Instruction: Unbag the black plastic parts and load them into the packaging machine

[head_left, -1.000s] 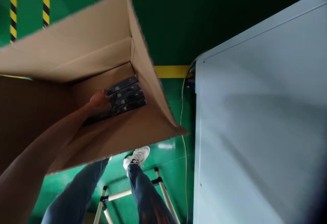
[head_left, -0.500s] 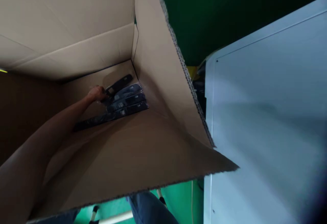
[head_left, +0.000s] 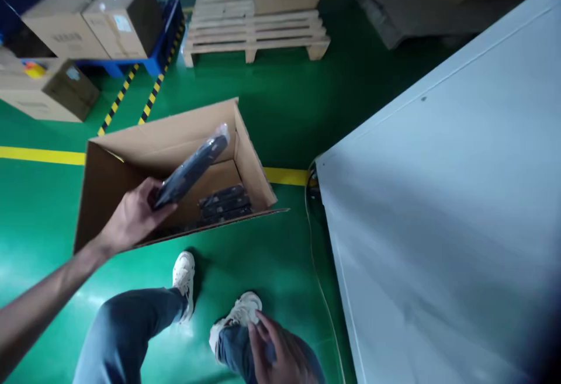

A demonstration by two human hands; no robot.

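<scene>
My left hand grips one end of a dark, long item in clear plastic, held tilted above an open cardboard box. At the box's right end, several similar dark packs lie side by side on the bottom. My right hand is low in the view, over my knee and near my shoe, with its fingers apart and nothing in them.
A large pale panel fills the right side, with a cable on the floor beside it. Wooden pallet, blue pallet and closed cartons stand behind. My shoes are just below the box.
My left hand has come up from the box's bottom with one dark pack. The view has drawn back, showing the whole box and floor. My right hand has come into view.
</scene>
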